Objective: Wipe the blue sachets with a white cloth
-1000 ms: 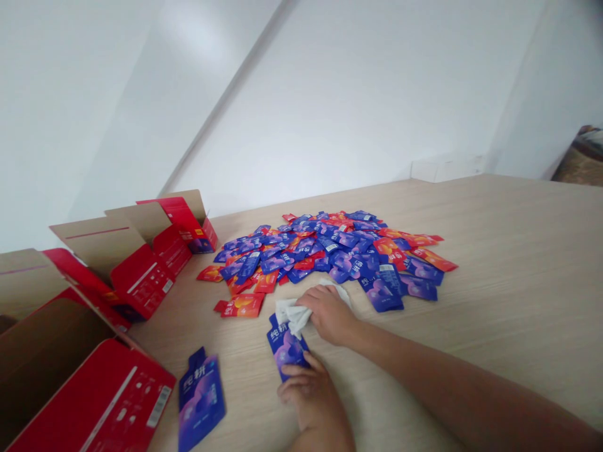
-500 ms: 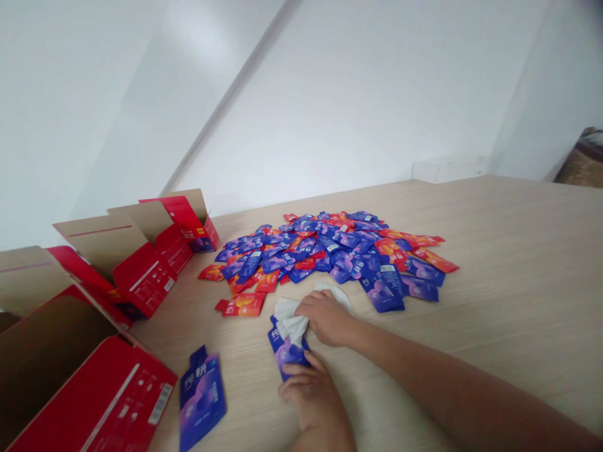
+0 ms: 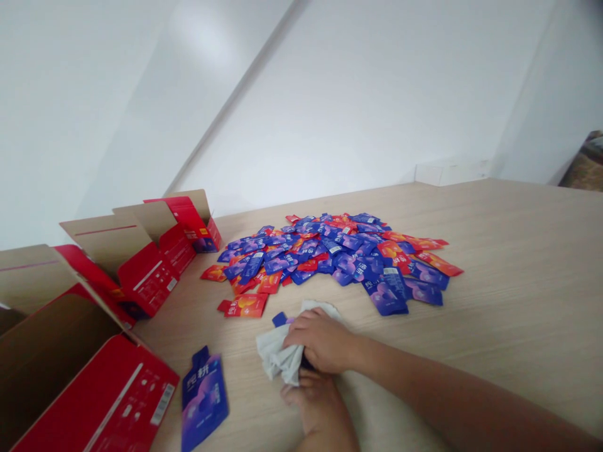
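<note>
My right hand (image 3: 323, 342) grips a crumpled white cloth (image 3: 277, 353) and presses it over a blue-purple pouch (image 3: 279, 319). Only the pouch's spout end and small bits show; the cloth and my hand cover the rest. Just below, my left hand (image 3: 313, 402) is closed at the pouch's lower end, its fingertips partly hidden by the cloth. A second blue pouch (image 3: 203, 402) lies flat on the table to the left, touched by neither hand.
Beyond my hands spreads a heap of blue and red-orange pouches (image 3: 330, 248). One red pouch (image 3: 247, 306) lies at its near edge. Open red cardboard boxes (image 3: 106, 398) line the left side of the wooden table (image 3: 518, 282). A white box (image 3: 450, 172) stands by the wall.
My right hand and the cloth have slid down and left across the pouch, covering most of its printed face. My left hand stays at its lower end.
</note>
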Motion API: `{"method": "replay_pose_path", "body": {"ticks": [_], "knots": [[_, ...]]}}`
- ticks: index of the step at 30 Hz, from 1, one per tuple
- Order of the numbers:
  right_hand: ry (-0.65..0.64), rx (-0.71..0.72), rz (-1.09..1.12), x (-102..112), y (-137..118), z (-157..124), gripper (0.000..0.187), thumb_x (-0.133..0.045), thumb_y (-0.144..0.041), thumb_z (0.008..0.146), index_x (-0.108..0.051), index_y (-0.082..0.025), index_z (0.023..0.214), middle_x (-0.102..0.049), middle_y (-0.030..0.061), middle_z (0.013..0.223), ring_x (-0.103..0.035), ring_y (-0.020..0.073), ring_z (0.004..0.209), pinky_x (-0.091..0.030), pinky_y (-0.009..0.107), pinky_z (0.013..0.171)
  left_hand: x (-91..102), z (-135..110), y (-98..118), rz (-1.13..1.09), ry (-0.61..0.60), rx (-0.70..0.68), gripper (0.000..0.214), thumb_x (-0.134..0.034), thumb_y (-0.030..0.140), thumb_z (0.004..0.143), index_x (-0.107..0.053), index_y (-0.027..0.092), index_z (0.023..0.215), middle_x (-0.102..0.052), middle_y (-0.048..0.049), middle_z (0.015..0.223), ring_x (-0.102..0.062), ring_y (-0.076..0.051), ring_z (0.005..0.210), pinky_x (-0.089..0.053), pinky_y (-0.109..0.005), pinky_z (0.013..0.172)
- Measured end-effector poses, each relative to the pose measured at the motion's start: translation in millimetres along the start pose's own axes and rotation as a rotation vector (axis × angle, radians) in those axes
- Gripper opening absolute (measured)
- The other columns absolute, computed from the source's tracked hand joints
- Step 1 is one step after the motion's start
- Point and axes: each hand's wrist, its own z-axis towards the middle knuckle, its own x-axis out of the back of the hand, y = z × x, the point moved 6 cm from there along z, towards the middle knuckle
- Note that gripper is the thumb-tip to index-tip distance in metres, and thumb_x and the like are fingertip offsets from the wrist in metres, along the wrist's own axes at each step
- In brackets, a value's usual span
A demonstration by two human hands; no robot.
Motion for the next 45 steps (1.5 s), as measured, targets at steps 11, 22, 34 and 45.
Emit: {"method": "replay_pose_path", "body": {"ticks": [11,22,34,45], "knots": [[0.219,-0.310,-0.067,30,47,-8,0.037,-0.047,-0.011,0.080,-0.055,-0.022,0.115,-0.058,0.0064,0.105,-0.044,0.0207,0.101,-0.029,0.035,0.084,2.7,-6,15,0.662,0.130,-0.108,0.041,-0.043,0.009,0.080,-0.061,0.020,0.115,-0.070,-0.0202,0.098,-0.067,-0.032,0.068,-0.047,-0.042,0.058],[-0.033,-0.057,-0.082,-2,8,2,0.031,-0.051,-0.019,0.081,-0.059,-0.027,0.110,-0.058,0.0039,0.106,-0.045,0.0199,0.100,-0.029,0.036,0.084,2.6,-2,12,0.496,0.094,-0.124,0.035,-0.039,0.005,0.079,-0.069,0.009,0.096,-0.071,-0.0199,0.078,-0.067,-0.033,0.063,-0.047,-0.040,0.053],[0.354,-0.171,-0.006,38,20,-8,0.039,-0.046,-0.013,0.081,-0.054,-0.022,0.118,-0.056,0.0064,0.111,-0.043,0.0210,0.103,-0.028,0.037,0.088,12.1,-5,16,0.574,0.135,-0.117,0.040,-0.042,0.006,0.081,-0.064,0.017,0.112,-0.070,-0.0222,0.094,-0.067,-0.033,0.065,-0.047,-0.041,0.053],[-0.041,-0.131,-0.135,2,17,6,0.031,-0.056,-0.019,0.077,-0.062,-0.026,0.106,-0.060,0.0049,0.099,-0.047,0.0216,0.099,-0.029,0.037,0.083,2.5,-1,12,0.480,0.104,-0.150,0.040,-0.038,0.003,0.079,-0.067,0.013,0.106,-0.071,-0.0224,0.088,-0.067,-0.032,0.063,-0.050,-0.040,0.049]]}}
